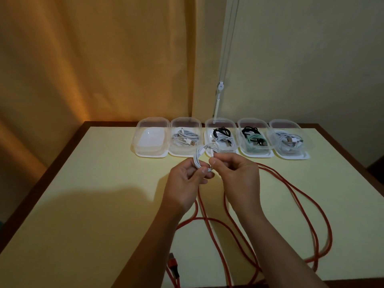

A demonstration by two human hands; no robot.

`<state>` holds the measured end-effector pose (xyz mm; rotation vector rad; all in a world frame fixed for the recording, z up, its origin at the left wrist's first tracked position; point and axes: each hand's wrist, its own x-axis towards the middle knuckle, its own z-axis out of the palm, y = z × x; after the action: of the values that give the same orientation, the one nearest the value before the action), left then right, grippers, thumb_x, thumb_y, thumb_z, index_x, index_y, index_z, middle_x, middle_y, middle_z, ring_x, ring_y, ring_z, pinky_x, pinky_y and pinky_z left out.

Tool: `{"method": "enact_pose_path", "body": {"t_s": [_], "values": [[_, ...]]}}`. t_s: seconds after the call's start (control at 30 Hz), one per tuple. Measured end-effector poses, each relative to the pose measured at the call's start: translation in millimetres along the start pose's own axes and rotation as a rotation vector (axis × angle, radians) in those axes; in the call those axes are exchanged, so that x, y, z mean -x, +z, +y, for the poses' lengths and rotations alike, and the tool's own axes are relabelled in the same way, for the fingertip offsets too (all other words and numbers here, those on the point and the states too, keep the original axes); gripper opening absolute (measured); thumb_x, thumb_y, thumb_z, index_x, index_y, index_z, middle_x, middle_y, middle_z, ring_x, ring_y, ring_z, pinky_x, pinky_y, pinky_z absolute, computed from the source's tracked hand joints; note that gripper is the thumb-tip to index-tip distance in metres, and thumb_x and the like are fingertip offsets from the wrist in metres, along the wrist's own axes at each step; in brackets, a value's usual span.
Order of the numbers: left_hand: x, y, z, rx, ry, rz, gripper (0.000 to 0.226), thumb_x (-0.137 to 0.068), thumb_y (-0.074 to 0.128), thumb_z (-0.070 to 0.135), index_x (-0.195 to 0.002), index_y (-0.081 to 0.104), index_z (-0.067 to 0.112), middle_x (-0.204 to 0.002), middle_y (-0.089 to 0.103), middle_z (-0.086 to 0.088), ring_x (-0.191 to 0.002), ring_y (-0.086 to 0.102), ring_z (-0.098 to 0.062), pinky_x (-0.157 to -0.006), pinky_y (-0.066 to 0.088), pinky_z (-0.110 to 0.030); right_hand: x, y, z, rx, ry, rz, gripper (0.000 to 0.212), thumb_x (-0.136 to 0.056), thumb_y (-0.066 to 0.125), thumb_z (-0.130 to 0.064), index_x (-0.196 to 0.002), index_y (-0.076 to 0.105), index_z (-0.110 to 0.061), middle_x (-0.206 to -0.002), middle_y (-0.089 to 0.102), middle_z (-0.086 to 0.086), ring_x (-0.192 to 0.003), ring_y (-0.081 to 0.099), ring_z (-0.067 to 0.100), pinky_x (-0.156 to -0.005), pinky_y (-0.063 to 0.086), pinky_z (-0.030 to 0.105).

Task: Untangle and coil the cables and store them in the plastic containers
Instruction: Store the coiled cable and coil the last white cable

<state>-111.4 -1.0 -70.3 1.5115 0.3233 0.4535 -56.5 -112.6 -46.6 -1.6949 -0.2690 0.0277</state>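
Yellow curtain folds hang at the back left, with a pale wall and a white cord [221, 86] running down it at the back right. Below them lies a cream surface [99, 183] with a dark brown rim.

Along its far edge stand 5 clear plastic containers in a row, all open. From the left, container 1 [150, 140] holds no cable. Container 2 [185, 138] holds a coiled white cable. Container 3 [220, 136] holds black and white cables. Container 4 [254, 139] holds black and mint-green cables. Container 5 [287, 140] holds white cables.

Above the middle of the surface, just in front of containers 2 and 3, both hands hold a small white cable [200, 156] wound into a loop. The left hand [185, 179] has its fingers curled round the lower part of the loop, thumb on top. The right hand [234, 173] pinches the cable's loose end between thumb and forefinger, touching the coil.

A long red cable [295, 194] sprawls in wide loops across the surface beneath and to the right of the hands, uncoiled. One red plug [172, 262] lies near the front edge.
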Motion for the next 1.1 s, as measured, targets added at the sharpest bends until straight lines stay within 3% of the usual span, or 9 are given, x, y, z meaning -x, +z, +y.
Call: {"method": "enact_pose_path", "body": {"t_s": [0.27, 0.5, 0.67, 0.77, 0.87, 1.1], "values": [[3.7, 5.9, -1.7, -0.063, 0.023, 0.016, 0.019, -0.096, 0.058, 0.005, -0.093, 0.068, 0.021, -0.082, 0.075, 0.006, -0.084, 0.072, -0.012, -0.078, 0.054, -0.028, -3.6, -4.4, 2.6, 0.065, 0.055, 0.007, 0.001, -0.082, 0.08, -0.018, -0.082, 0.08, -0.017, -0.07, 0.074, -0.008, -0.066, 0.067, -0.001, -0.057, 0.045, 0.006], [5.4, 10.6, 0.1, -0.122, 0.03, -0.018, 0.017, -0.095, 0.06, 0.007, -0.092, 0.068, 0.022, -0.08, 0.076, 0.007, -0.085, 0.072, -0.009, -0.081, 0.051, -0.027, -3.2, -3.5, 7.4, 0.106, 0.057, 0.186, 0.024, -0.084, 0.078, -0.02, -0.077, 0.056, -0.016, -0.068, 0.06, -0.002, -0.049, 0.051, -0.002, -0.048, 0.039, 0.008], [3.9, 5.3, 4.2, -0.041, -0.001, -0.008, 0.013, -0.098, 0.056, 0.01, -0.096, 0.066, 0.018, -0.08, 0.076, 0.002, -0.082, 0.072, -0.008, -0.071, 0.051, -0.018, -6.6, -2.9, 9.1, 0.038, 0.077, 0.059, 0.018, -0.089, 0.075, -0.029, -0.096, 0.06, -0.021, -0.067, 0.058, -0.003, -0.05, 0.051, -0.004, -0.051, 0.04, 0.01], [2.3, 1.4, 5.4, -0.029, -0.029, 0.012, 0.012, -0.1, 0.053, 0.012, -0.102, 0.065, 0.013, -0.08, 0.076, 0.0, -0.079, 0.071, -0.007, -0.068, 0.052, -0.017, -7.5, -1.2, 12.0, 0.003, 0.086, 0.035, 0.012, -0.094, 0.066, -0.034, -0.099, 0.064, -0.022, -0.077, 0.067, 0.0, -0.063, 0.06, 0.002, -0.064, 0.046, 0.021], [0.2, -2.7, 4.8, -0.013, -0.078, 0.037, 0.015, -0.101, 0.05, 0.011, -0.105, 0.064, 0.009, -0.079, 0.075, 0.0, -0.074, 0.07, -0.006, -0.065, 0.053, -0.018, -6.6, 1.0, 12.2, -0.009, 0.12, -0.004, 0.015, -0.1, 0.055, -0.031, -0.097, 0.069, -0.024, -0.081, 0.071, -0.002, -0.069, 0.064, 0.009, -0.067, 0.049, 0.03], [2.7, -14.7, 1.3, -0.098, -0.174, -0.003, 0.015, -0.101, 0.051, 0.016, -0.103, 0.066, 0.014, -0.081, 0.076, 0.0, -0.075, 0.07, -0.011, -0.067, 0.052, -0.023, -1.6, 3.6, 14.1, 0.037, 0.137, -0.155, 0.01, -0.096, 0.064, -0.021, -0.099, 0.074, -0.019, -0.081, 0.076, -0.001, -0.074, 0.071, 0.01, -0.057, 0.051, 0.02]]}}
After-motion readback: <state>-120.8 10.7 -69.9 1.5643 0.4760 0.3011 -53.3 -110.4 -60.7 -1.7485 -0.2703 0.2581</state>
